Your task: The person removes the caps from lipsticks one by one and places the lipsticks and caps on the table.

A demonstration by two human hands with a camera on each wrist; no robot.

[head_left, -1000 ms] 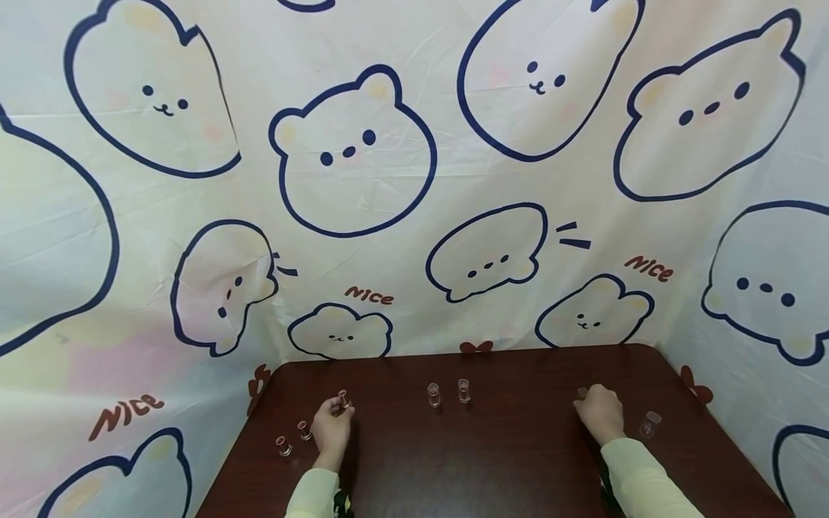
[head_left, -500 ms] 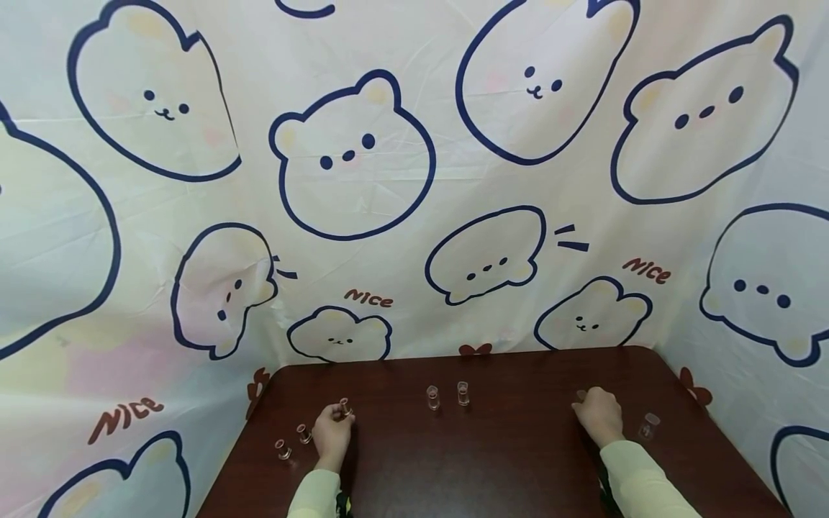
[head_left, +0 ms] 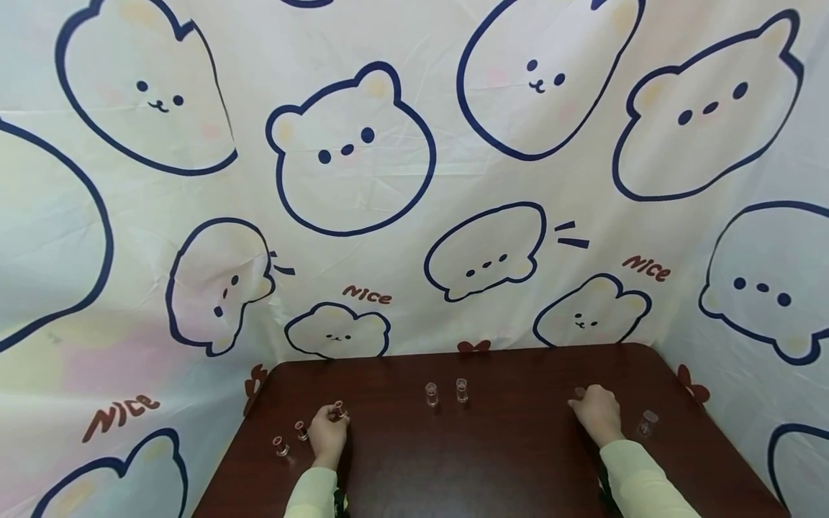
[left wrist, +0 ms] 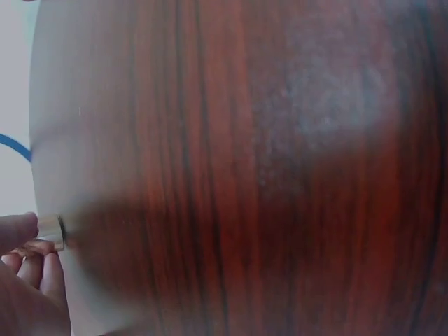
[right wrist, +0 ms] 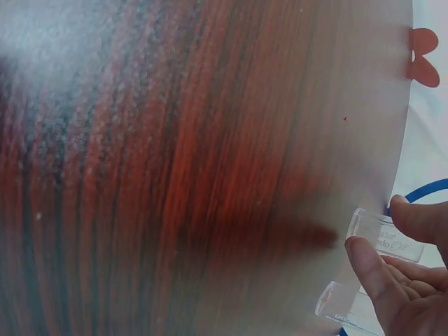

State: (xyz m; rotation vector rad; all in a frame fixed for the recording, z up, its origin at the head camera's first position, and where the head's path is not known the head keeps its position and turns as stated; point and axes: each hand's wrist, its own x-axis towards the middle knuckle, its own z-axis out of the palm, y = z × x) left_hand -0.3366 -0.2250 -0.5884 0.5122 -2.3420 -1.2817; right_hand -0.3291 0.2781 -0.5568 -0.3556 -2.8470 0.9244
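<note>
My left hand (head_left: 329, 435) pinches a small shot glass (head_left: 340, 410) with a reddish-looking rim near the table's left side. In the left wrist view, this shot glass (left wrist: 50, 232) sits between thumb and fingers. Two similar shot glasses (head_left: 281, 446) (head_left: 301, 431) stand to the left of that hand. Far to the right, my right hand (head_left: 597, 416) holds a clear glass (head_left: 579, 393), mostly hidden from the head camera. The right wrist view shows this clear glass (right wrist: 385, 238) with pale lettering, gripped between thumb and fingers.
Two more small glasses (head_left: 432, 395) (head_left: 462, 391) stand side by side near the back middle of the dark brown table (head_left: 479, 460). Another clear glass (head_left: 647, 424) stands right of my right hand. A cartoon-printed cloth (head_left: 388, 273) hangs behind and beside the table.
My left hand has shifted slightly toward me, bringing the shot glass with it. My right hand stays almost where it was, and the other glasses have not moved.
</note>
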